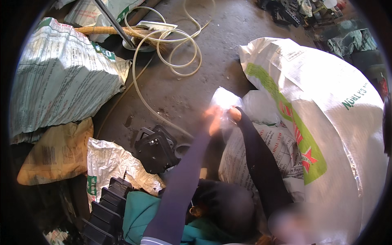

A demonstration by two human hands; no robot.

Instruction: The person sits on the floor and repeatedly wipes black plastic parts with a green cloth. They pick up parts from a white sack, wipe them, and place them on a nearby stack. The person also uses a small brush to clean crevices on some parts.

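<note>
Out in front of me, a crumpled white, partly see-through plastic bag is held between both hands, bright with glare. My left hand grips its left lower side, its fingers somewhat smeared by motion. On the right lower side, the fingers of my right hand are closed on the same bag. Whether anything is inside it I cannot tell. Just right of my right hand lies another whitish translucent plastic bag, above a printed sack. Dark sleeves cover both forearms.
A large white woven sack fills the right side. Stacked pale sacks stand at left, beside a brown sack. A clear hose coils on the floor near a broom. Black plastic parts lie left of my left forearm.
</note>
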